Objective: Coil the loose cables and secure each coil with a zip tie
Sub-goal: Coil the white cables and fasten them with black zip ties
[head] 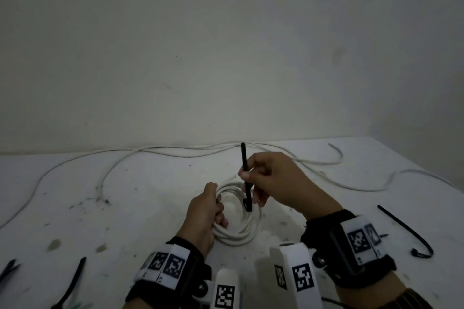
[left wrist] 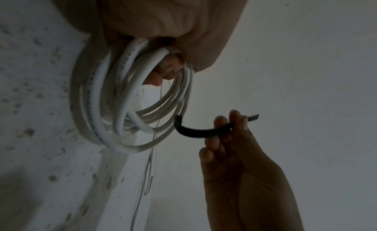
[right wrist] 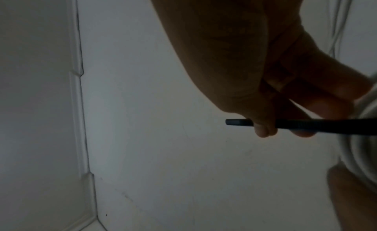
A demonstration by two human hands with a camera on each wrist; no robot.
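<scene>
White cable coil (head: pixel 236 231), upright black zip tie (head: pixel 245 175)

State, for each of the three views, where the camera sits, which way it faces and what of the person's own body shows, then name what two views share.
Head: looks forward and down at the left hand gripping the white cable coil and the right hand pinching a black zip tie.
Left wrist: looks along the left hand's fingers.
Right wrist: looks along the right hand's fingers toward a wall.
Shared: all three views show the zip tie.

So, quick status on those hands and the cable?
Left hand grips white coil. Right hand pinches black zip tie, hooked end at the coil, not looped. Nothing in the way.
</scene>
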